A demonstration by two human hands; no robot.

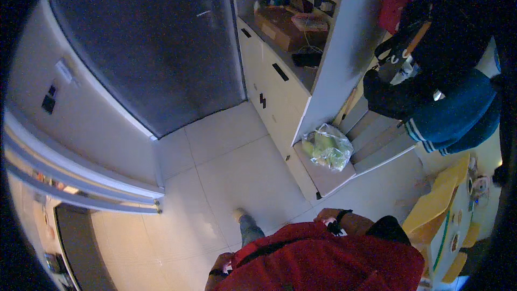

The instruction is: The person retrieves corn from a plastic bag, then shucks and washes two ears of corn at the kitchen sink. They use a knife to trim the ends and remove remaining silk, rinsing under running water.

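Note:
Below me is a red garment (323, 258) on my own body, with a dark band across its front. My left hand (222, 263) is at the garment's left edge, a dark band around the wrist. At the upper right edge is my right hand (330, 215), also with a dark wristband. Small dark and pale bits show beside each hand, too blurred to name. The cloth partly hides the fingers, so their grip is unclear. One foot (239, 212) shows on the tiled floor (226, 169) ahead of the garment.
A closed dark door (161, 48) stands ahead. Right of it, a white cabinet (274, 72) bears a cardboard box (274, 28). A clear plastic bag of green produce (329, 147) sits on a low ledge. Blue clothing (456, 109) hangs above; yellow chairs (436, 198) stand by a table.

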